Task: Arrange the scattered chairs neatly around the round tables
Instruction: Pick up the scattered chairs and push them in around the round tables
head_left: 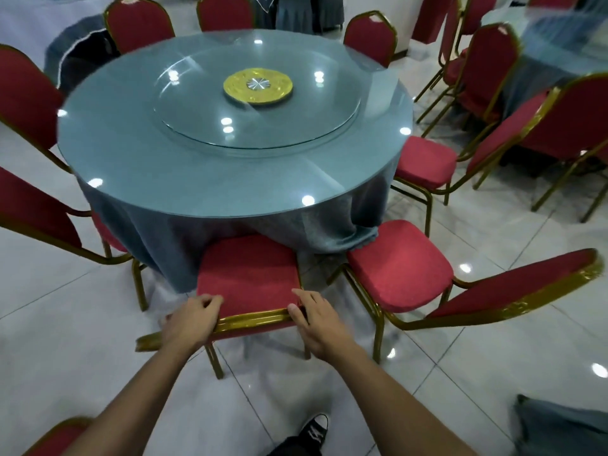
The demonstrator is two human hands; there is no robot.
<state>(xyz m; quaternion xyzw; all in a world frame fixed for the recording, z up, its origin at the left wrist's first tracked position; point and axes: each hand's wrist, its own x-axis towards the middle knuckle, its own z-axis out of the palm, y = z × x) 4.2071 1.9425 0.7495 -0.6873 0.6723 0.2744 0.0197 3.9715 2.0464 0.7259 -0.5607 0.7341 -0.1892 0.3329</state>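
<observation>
A round table [131, 166] with a glass top and a grey-blue cloth fills the middle of the head view. Right in front of me stands a red padded chair [246, 274] with a gold frame, its seat tucked under the table's cloth edge. My left hand [190, 320] grips the left end of its gold backrest top. My right hand [316, 320] grips the right end, thumb hooked over the rail. More red chairs ring the table: two on the left [29, 209], one at the near right [398, 268] and another further right [424, 162].
A glass turntable with a gold hub [258, 86] sits on the table. Chairs at the far side [138, 24] face the table. A second table with chairs [490, 74] stands at the right. Grey cloth [559, 429] lies at the lower right on the tiled floor.
</observation>
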